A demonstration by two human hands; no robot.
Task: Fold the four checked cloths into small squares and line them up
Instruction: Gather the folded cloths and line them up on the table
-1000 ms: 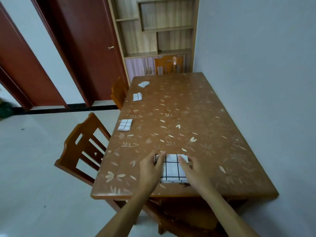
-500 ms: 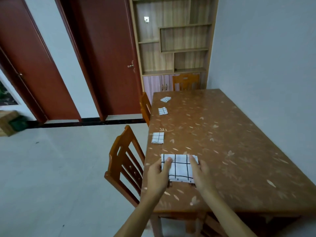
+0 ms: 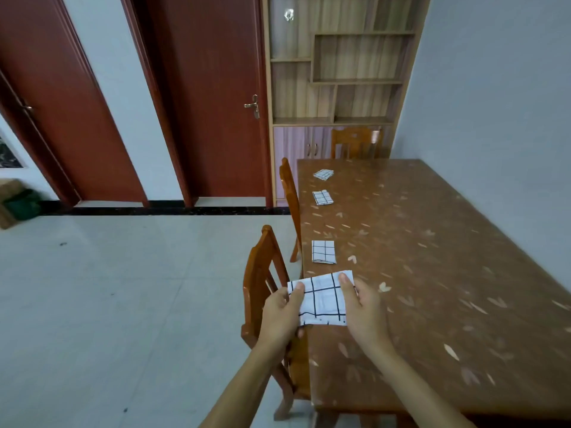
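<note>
A folded white cloth with black checks (image 3: 323,299) is held over the table's left edge, lifted and slightly tilted. My left hand (image 3: 282,313) grips its left side and my right hand (image 3: 361,305) grips its right side, thumbs on top. Three smaller folded checked cloths lie in a row along the left edge of the brown table (image 3: 432,273): the nearest folded cloth (image 3: 323,252), the middle folded cloth (image 3: 322,197) and the far folded cloth (image 3: 323,174).
A wooden chair (image 3: 262,282) stands just left of the table under my left hand, a second chair (image 3: 290,205) behind it, a third chair (image 3: 355,143) at the far end. A grey wall runs along the right. Red doors and a shelf unit stand at the back.
Both hands have lifted the cloth off the table and carried it left toward the table's left edge. The camera view has swung left and up.
</note>
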